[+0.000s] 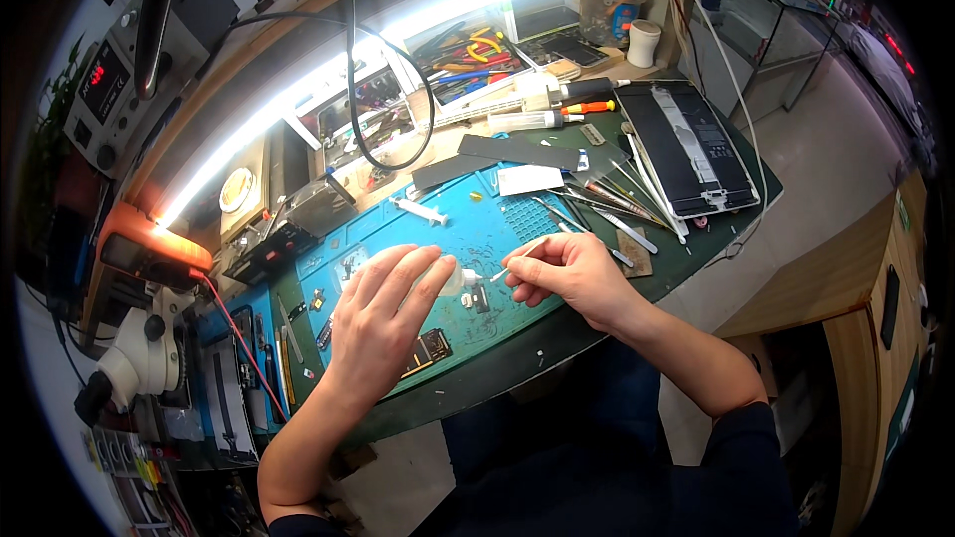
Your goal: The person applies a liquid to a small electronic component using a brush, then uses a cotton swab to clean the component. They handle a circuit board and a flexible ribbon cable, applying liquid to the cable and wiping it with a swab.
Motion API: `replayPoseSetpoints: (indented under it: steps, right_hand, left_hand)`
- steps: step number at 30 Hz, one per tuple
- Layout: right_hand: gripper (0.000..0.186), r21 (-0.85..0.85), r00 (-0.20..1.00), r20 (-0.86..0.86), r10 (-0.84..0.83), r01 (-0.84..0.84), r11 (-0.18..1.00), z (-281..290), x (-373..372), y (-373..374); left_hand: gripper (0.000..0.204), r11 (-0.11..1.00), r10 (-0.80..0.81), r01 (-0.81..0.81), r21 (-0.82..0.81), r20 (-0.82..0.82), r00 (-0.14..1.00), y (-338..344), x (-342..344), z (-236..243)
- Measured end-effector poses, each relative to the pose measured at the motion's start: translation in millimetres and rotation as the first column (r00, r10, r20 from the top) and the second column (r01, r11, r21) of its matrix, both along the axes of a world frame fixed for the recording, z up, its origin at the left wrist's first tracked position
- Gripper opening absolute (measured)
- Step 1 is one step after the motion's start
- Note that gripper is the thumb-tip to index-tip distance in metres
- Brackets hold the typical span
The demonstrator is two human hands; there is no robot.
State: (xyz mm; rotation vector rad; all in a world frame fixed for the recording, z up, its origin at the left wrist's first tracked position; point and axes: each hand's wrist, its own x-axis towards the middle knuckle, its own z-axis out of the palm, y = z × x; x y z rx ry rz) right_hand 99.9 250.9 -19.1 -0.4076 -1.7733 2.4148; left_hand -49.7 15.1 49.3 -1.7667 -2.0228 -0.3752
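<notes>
My right hand [577, 278] pinches a thin cotton swab [495, 277] between thumb and fingertips, its white tip toward the left. My left hand [383, 308] is bent round a small translucent bottle [453, 284], mostly hidden behind the fingers. The bottle's narrow end lies close to the swab tip, and I cannot tell whether they touch. Below them, a small black and white part [479, 298] lies on the blue work mat [388, 231]. A circuit board [428, 350] rests on the mat beside my left wrist.
A syringe [420, 210] lies on the mat's far part. Tweezers [622, 201] and other tools crowd the right, beside an opened tablet [691, 154]. At left are an orange meter [149, 244] and a white microscope part [139, 358]. A black cable loop [350, 89] hangs over the bench.
</notes>
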Motion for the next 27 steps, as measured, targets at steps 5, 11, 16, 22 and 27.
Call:
replayPoseSetpoints:
  steps: [5, 11, 16, 22, 27]
  right_hand:
    - [0.031, 0.015, 1.0, 0.009, 0.012, -0.012, 1.0, 0.3, -0.7, -0.5]
    - [0.032, 0.017, 1.0, 0.014, 0.015, -0.015, 1.0, 2.1, -0.4, -0.2]
    - [0.032, 0.024, 1.0, 0.022, 0.013, -0.013, 1.0, 2.8, -0.9, 0.0]
    - [0.032, 0.032, 0.999, 0.039, 0.016, -0.017, 0.999, 4.2, -1.7, -0.3]
    - [0.033, 0.034, 0.999, 0.032, 0.018, -0.019, 0.999, 3.3, -2.7, -1.3]
  left_hand:
    - [0.051, 1.0, 0.0, 0.0, -0.015, -0.008, 1.0, -1.5, 0.1, 0.3]
    - [0.049, 1.0, 0.002, -0.002, -0.019, -0.005, 1.0, -1.3, -0.2, 0.4]
    - [0.05, 1.0, 0.0, 0.0, -0.018, 0.007, 1.0, -0.6, -0.6, -0.4]
    - [0.049, 1.0, 0.006, -0.005, -0.016, 0.02, 1.0, -1.3, -1.7, -1.5]
    - [0.049, 1.0, 0.014, -0.014, -0.025, 0.013, 1.0, -3.1, -1.8, -2.3]
